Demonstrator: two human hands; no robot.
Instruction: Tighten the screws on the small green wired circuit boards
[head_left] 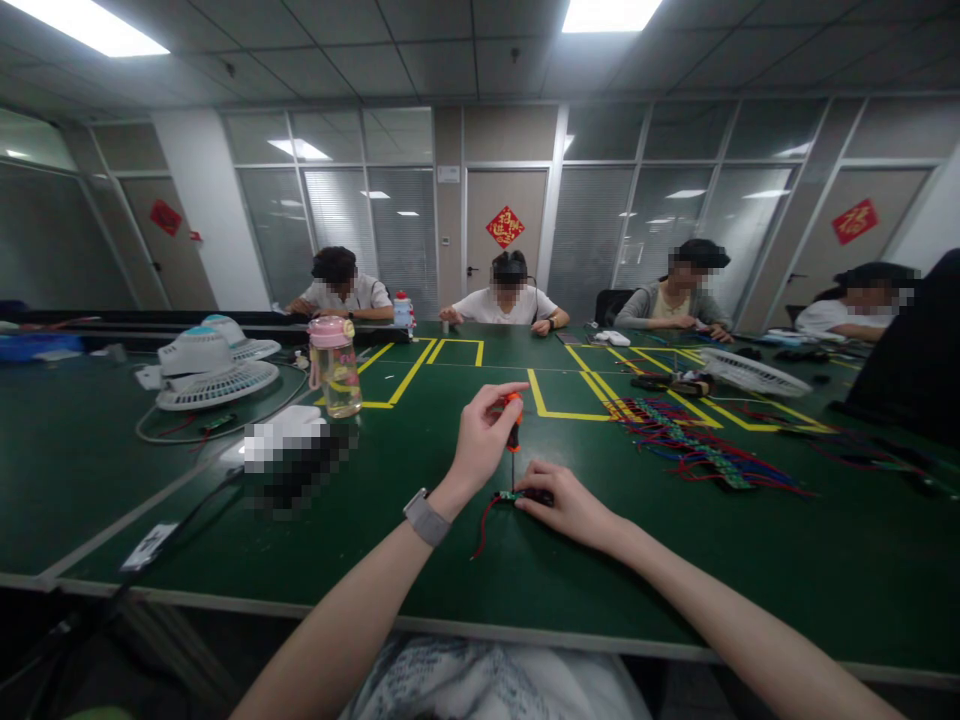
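My left hand (486, 428) is closed round the orange and black handle of a screwdriver (514, 436), which stands upright. The shaft runs down to a small green circuit board (510, 496) on the table, where its tip meets or nearly meets the board. My right hand (559, 497) pinches the board's right end against the tabletop, and its fingers partly hide a dark part there. A red wire (481, 530) trails from the board's left end toward me.
Many wired circuit boards (694, 440) lie in a row at right. A pink-lidded bottle (335, 368) and white fans (217, 365) stand at left. Yellow tape (536, 392) marks the green table (600, 610). Several people sit across it. A dark panel (911, 360) rises at far right.
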